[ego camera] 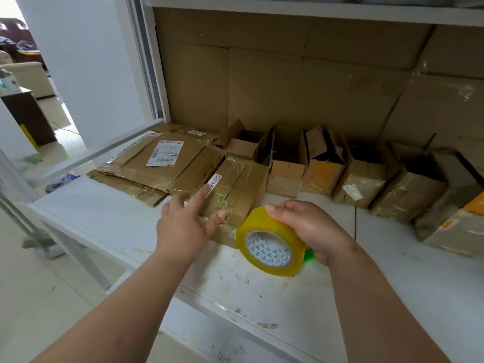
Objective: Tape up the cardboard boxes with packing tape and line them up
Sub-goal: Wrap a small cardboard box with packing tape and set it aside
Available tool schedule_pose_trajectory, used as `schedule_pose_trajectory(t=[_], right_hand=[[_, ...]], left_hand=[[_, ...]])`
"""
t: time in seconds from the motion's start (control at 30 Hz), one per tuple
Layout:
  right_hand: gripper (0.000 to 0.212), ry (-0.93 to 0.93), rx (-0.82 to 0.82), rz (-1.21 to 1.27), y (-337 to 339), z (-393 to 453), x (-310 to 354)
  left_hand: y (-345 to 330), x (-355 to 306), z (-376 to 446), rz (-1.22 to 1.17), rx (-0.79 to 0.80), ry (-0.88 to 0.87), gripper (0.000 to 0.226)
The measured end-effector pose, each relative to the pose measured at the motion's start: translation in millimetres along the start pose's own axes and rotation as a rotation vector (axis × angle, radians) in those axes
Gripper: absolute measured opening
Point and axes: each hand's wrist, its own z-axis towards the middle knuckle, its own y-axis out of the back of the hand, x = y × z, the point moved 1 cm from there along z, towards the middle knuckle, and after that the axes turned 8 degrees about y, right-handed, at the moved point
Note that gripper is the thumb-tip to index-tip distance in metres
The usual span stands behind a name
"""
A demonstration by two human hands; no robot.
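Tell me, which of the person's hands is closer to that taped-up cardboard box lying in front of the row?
Left. The left hand lies with straight fingers on the taped box. The right hand grips the tape roll beside the box's near corner.

The white desk [136, 226] is dirty with little marks. Flat cardboard [157, 163] lies on its left side. A taped box [235, 189] sits in the middle. Open boxes [324, 171] stand in a row along the back.
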Motion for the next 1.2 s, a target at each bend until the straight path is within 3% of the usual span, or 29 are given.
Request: schedule_pose_trajectory(t=[0.03,0.1,0.27,0.33,0.4,0.47,0.57,0.67,0.77,0.87,1.03,1.2], right_hand=[[0.052,0.006,-0.034,-0.009,-0.2,-0.4,-1.7],[0.053,0.001,-0.104,-0.026,-1.7,-1.6,-4.3],[0.063,-0.016,-0.146,0.053,-10.2,-10.6,-19.4],[0.051,-0.035,-0.153,0.246,-13.6,-14.9,-24.7],[0.027,-0.018,-0.181,0.419,-13.5,-20.9,-25.7],[0.017,0.036,-0.15,0.485,-13.5,-27.6,-25.1],[0.032,0.059,0.003,0.506,-23.5,-38.9,-22.8],[0.046,0.043,0.072,0.564,-37.3,-46.5,-24.3],[0.04,0.05,0.061,0.614,-47.4,-51.2,-26.5],[0.048,0.059,0.008,0.605,-50.1,-52.0,-30.6],[0.053,0.082,-0.091,0.5,-50.1,-55.9,-36.6],[0.037,0.096,0.03,0.593,-41.5,-65.3,-41.3]], left_hand=[[-2.1,0.7,-1.6,0.049,-0.015,-0.091,0.067],[-10.2,5.3,-2.0,0.091,0.037,-0.242,0.081],[-8.9,13.9,4.4,0.141,0.156,-0.296,0.114],[-7.3,13.4,5.4,0.126,0.178,-0.306,0.116],[-5.0,13.3,7.6,0.103,0.187,-0.315,0.107],[-1.1,17.0,14.8,0.11,0.191,-0.342,0.093],[10.9,25.1,27.9,0.102,0.235,-0.434,0.086],[21.1,30.2,32.5,0.04,0.349,-0.41,0.079],[19.4,23.7,25.1,0.157,0.212,-0.499,0.074],[7.5,13.3,3.7,0.184,0.161,-0.623,0.063],[5.2,4.0,-10.2,0.273,0.262,-0.518,0.088],[8.6,-2.7,-15.3,0.343,0.314,-0.455,0.107]])
